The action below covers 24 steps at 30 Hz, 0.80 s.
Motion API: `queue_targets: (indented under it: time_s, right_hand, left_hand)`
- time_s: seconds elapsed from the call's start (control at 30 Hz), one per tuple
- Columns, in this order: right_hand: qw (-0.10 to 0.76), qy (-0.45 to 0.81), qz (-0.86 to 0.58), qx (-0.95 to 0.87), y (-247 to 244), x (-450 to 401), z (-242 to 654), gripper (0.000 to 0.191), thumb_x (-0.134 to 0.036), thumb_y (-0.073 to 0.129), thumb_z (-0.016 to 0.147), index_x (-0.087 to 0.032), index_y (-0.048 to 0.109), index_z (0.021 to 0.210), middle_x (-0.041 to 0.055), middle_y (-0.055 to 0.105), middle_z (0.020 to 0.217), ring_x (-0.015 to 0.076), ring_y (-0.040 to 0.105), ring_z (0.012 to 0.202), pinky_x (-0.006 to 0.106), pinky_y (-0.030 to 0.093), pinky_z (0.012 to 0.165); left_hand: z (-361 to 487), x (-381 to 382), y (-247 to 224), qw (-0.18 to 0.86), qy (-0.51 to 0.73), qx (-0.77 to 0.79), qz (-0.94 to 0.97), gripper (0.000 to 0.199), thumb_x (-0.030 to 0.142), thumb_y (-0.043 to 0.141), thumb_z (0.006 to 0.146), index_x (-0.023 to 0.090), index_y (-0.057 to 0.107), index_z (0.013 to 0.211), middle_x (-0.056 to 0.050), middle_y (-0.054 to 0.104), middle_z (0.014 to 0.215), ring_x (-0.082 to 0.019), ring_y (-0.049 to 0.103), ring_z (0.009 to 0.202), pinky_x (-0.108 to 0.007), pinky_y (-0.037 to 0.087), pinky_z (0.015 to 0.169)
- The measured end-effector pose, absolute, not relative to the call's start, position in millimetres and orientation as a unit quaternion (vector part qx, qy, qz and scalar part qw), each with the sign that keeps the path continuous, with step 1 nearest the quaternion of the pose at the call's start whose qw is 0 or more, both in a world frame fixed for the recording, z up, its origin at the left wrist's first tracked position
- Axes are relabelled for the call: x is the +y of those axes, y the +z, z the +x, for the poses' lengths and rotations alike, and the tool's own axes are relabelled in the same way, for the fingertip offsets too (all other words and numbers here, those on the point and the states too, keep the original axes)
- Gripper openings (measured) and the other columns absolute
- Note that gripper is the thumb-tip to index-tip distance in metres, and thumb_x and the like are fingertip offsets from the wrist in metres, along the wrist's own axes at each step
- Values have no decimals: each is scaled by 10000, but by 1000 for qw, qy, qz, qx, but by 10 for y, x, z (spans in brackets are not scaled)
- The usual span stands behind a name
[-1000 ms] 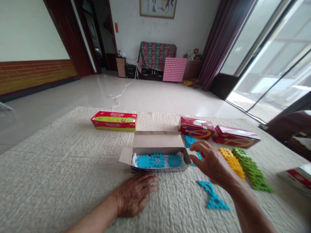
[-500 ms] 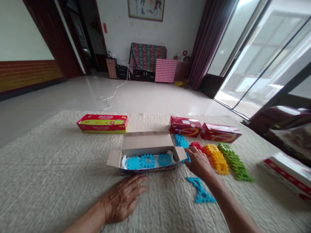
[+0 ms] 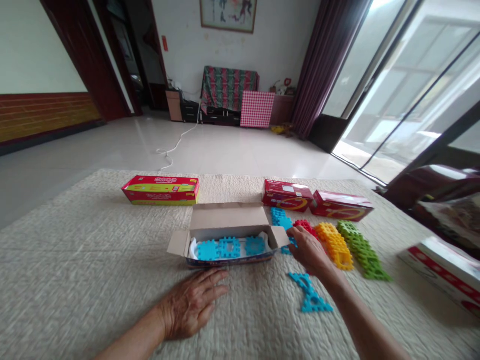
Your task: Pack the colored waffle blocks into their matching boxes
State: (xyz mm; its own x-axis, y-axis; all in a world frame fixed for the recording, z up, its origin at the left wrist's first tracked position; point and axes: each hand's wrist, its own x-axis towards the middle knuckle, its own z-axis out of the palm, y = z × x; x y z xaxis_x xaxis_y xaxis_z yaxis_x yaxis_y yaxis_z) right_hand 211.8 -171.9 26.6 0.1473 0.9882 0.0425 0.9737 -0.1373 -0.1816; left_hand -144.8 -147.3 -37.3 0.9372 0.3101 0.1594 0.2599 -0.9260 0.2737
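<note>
An open cardboard box (image 3: 227, 212) lies on the quilted cloth, with three blue lattice pieces (image 3: 229, 247) on white lining inside it. Just in front of the box my left hand (image 3: 193, 302) rests flat on the cloth, fingers spread and holding nothing. My right hand (image 3: 305, 246) is beside the box's right flap, its fingers bent down over a row of blue pieces (image 3: 281, 218); the fingertips are partly hidden. Nearer to me lie loose blue pieces (image 3: 311, 295). Red pieces (image 3: 305, 227) sit just behind my right hand.
Yellow pieces (image 3: 335, 245) and green pieces (image 3: 362, 250) form rows at the right. A red and yellow box (image 3: 161, 191) stands back left. Two red boxes (image 3: 288, 195) (image 3: 342, 205) stand back right, and a white and red box (image 3: 442, 272) at the far right.
The view has shifted slightly. Both hands keep almost the same places, and the pieces look unmoved.
</note>
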Motion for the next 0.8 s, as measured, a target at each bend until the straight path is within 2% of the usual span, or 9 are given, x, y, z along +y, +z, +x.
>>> queue_targets:
  time_s: [0.13,0.3,0.5,0.67,0.8]
  right_hand:
    - [123,65,-746,-651,295,-1785,2177,225,-155,473,805,-173,622,972,68,678,935,183,629,844,271,432,738]
    - [143,100,-730,-661,289,-1962,2101,189,-212,509,789,-198,656,907,35,709,841,178,662,780,260,466,686]
    - [143,128,-701,-686,94,-2102,1982,282,-232,531,807,-190,622,1070,81,690,1011,194,664,885,309,505,764]
    - [127,136,-685,-705,21,-2118,1970,304,-147,618,676,-198,620,976,72,647,1006,198,646,875,324,506,780]
    - [121,128,-690,-702,106,-2212,2039,279,-155,597,701,-196,612,977,75,642,969,199,643,816,339,510,731]
  left_hand:
    - [-1438,-1472,-349,127,103,147,976,536,101,504,782,197,481,1309,-122,425,1470,-291,416,1335,-486,397,1092]
    - [-1441,-1471,-357,132,100,151,975,532,105,503,797,210,477,1318,-106,415,1478,-278,403,1345,-470,382,1107]
    - [-1451,-1468,-397,131,104,146,975,546,93,498,787,204,468,1321,-101,396,1490,-267,381,1359,-464,369,1117]
    - [-1436,-1467,-377,140,121,148,972,546,100,505,774,206,485,1310,-108,416,1477,-283,402,1345,-475,387,1100]
    - [-1432,-1472,-355,138,116,148,972,541,112,515,771,196,493,1306,-119,424,1470,-290,408,1341,-473,385,1101]
